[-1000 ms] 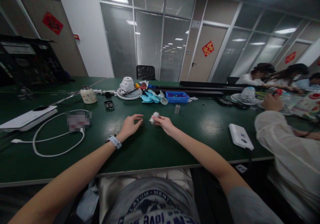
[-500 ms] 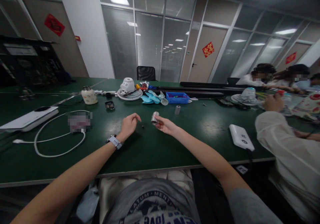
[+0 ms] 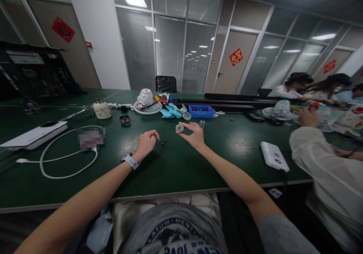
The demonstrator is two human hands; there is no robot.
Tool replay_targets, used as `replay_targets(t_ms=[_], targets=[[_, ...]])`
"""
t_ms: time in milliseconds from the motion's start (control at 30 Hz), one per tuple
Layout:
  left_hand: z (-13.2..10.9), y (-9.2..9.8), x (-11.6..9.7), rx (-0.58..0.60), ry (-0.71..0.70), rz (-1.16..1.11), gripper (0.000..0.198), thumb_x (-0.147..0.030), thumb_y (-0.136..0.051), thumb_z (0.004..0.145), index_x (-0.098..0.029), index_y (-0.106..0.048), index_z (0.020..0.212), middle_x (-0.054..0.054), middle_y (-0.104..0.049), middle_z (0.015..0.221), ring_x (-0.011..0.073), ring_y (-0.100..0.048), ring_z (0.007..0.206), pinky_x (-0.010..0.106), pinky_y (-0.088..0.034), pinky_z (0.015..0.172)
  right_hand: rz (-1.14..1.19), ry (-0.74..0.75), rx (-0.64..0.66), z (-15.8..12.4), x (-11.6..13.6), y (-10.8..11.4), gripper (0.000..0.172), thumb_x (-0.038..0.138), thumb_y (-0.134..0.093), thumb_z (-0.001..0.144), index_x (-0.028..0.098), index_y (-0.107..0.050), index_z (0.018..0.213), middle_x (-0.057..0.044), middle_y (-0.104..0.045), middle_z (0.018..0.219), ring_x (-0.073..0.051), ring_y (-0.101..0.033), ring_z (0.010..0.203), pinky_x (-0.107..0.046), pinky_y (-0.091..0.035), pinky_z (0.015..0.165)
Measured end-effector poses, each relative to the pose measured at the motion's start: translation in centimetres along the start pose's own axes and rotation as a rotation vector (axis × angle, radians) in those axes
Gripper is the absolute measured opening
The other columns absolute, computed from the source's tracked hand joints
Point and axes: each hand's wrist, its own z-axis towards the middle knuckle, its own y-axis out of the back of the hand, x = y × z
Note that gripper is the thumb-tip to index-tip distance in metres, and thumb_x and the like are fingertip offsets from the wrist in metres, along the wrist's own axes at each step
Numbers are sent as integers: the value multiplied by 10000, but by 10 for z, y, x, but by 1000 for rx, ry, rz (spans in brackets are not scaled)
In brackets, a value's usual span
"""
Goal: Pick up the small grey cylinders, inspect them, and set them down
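Nearest me on the head feed, my left hand [image 3: 146,144] curls on the near-left side of the grip, a wristwatch [image 3: 130,160] strapped at its wrist; I cannot tell whether its folded fingers hide anything; a tiny dark piece [image 3: 162,144] lies on the green table [image 3: 170,170] between the two hands; my right hand [image 3: 195,137] pinches a metal cylinder [image 3: 179,128] between thumb and fingertips, closed firmly enough to hold it; I judge the work part-way: one cylinder is in hold and not yet released, while a second metal cylinder [image 3: 202,123] stands out of hold, just beyond the right hand; the held one looks silvery and round, its ringed end face towards me, finer detail too small to read; farther past the grip sit a blue tray [image 3: 201,114], pale-blue fan blades [image 3: 171,111] and, to their left, a white fan housing [image 3: 145,97].
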Motion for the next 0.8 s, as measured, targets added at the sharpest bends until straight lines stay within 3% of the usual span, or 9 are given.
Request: replay_targets(t_ms=[167,267,400,533,700,800], targets=[[0,2,-3,20,29,18,283,-186,-348,712,-206,-620,637,0,-534,510,172,-508,531,264,-315,534,-98,-140,-405,26,-46,39,534,494,-662,744,172,-645,1170,-98,-714,1034,-229,-674,886,-343,-510,843],[1,1,-2,30,25,27,281,-186,-351,701,-202,-625,639,6,-558,535,178,-529,563,265,-324,549,-251,-296,-524,30,-91,69,486,483,-649,754,162,-661,1119,-97,-730,938,-216,-687,781,-297,-515,743],[1,-1,2,35,1,29,277,-186,-352,691,-198,-624,635,8,-566,542,181,-540,586,264,-333,564,-456,-460,-463,19,-141,92,362,413,-690,740,206,-691,1037,-66,-738,859,-219,-687,806,-286,-498,740],[1,-3,4,41,1,27,280,-186,-351,696,-199,-624,638,5,-575,549,179,-543,589,263,-339,571,-523,-512,-305,12,-165,90,342,377,-707,736,211,-691,1034,-64,-733,883,-215,-675,827,-293,-488,743],[1,-2,4,49,15,28,283,-183,-352,700,-199,-629,647,2,-569,548,177,-541,588,261,-335,566,-540,-602,-221,14,-168,84,449,363,-678,761,180,-620,1167,-107,-705,1004,-237,-651,914,-348,-472,825],[1,-1,3,45,21,24,281,-179,-351,700,-197,-627,646,0,-563,544,173,-537,581,258,-333,565,-646,-492,-356,15,-150,81,680,336,-689,739,155,-440,1345,-167,-582,1261,-282,-541,1156,-452,-379,981]])
